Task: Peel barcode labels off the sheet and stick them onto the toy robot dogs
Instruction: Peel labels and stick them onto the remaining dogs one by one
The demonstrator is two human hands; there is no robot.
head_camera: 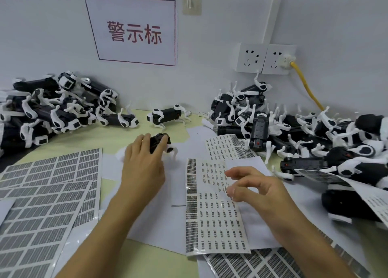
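Peel step, I judge. Left hand (144, 162) grips a toy dog (160, 142) just beyond the label sheet (214, 210); right hand (252, 187), fingers loosely curled & holding nothing visible, hovers over sheet. Next: pinch a label edge w/ fingertips.

Red-lettered wall sign (134, 31), wall hook (192, 1), sockets (265, 58), yellow cable (306, 86).

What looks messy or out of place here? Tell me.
The label sheet under the right hand curls up at its edges. A loose sheet is draped over the right pile of toy dogs. Nothing looks broken.
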